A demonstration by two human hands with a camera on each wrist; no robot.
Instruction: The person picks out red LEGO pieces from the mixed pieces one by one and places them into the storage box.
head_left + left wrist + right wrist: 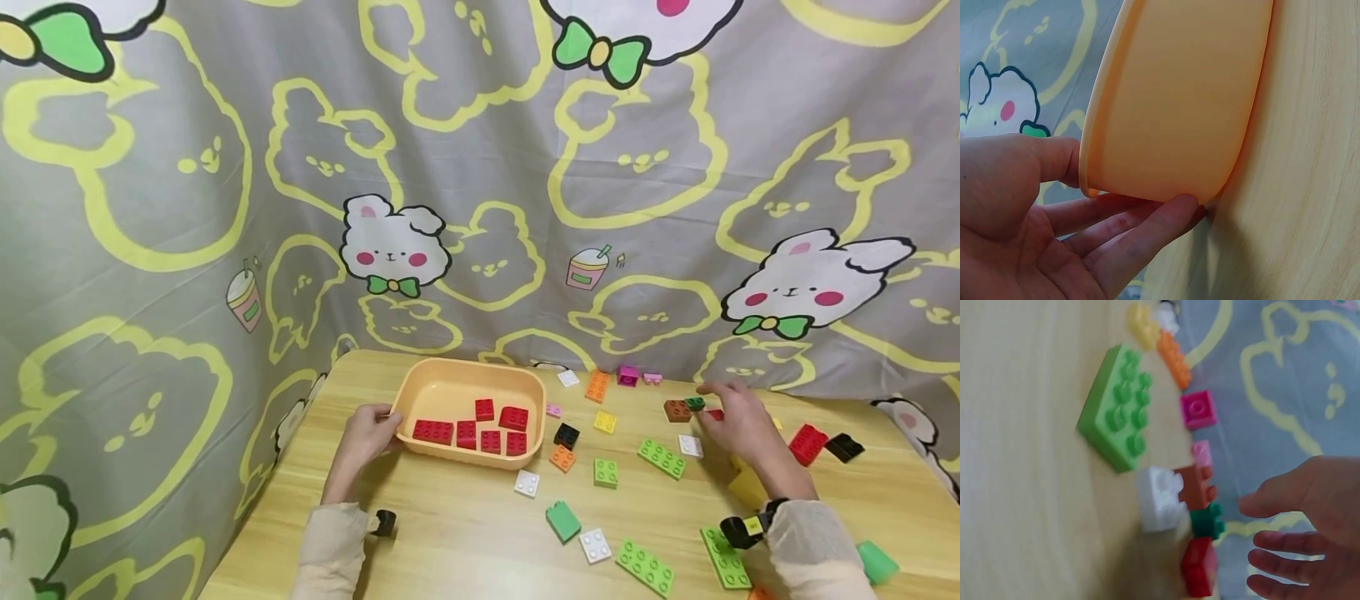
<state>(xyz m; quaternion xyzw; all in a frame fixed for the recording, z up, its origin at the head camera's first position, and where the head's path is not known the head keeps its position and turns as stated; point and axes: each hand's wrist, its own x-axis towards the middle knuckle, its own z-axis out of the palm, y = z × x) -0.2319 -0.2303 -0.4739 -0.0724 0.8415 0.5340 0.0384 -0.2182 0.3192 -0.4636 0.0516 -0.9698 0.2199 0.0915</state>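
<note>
Tray (420, 392), orange plastic, sits on the left half of the wooden table (465, 533), near the far edge; six red bricks (480, 429) lie inside it. Left hand (367, 437) grips the tray's near-left corner: in the left wrist view the thumb (1054, 159) lies over the rim (1094, 144) and the fingers (1147, 228) curl under the base, touching it.

Right hand (738, 421) hovers over the right half of the table, palm down, fingers spread and straight, holding nothing. Its fingertips (1266, 540) are just beside a small cluster: a brown brick (677, 410), a dark green brick (694, 403) touching it, and a red brick (1200, 565) partly hidden under the hand in the head view. A white brick (1160, 500) lies against the brown one in the right wrist view.

Loose bricks are scattered between the tray and the right hand: a long light green plate (662, 458), a green square brick (605, 472), a black brick (566, 435), a yellow brick (604, 422), an orange brick (597, 386) and a magenta brick (627, 376) by the cloth backdrop (480, 167). A second red brick (807, 443) lies right of the hand, well apart from the tray.
</note>
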